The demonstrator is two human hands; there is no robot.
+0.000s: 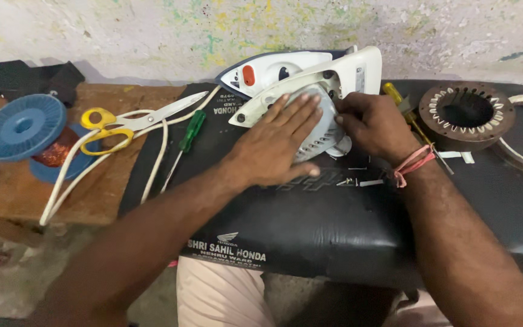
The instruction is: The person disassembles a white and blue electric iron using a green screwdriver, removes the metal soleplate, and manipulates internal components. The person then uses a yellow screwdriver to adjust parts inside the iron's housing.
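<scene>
Yellow-handled scissors [131, 123] lie beside a green screwdriver [190, 134] and a blue wire spool [22, 128]. A round metal stator [466, 115] sits far right.

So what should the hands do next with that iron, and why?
Probably lift the grey back cover off the white iron. The left hand lies flat on that cover, the right hand grips its edge, and small loose screws already lie on the black cushion, so it looks unfastened.
</scene>
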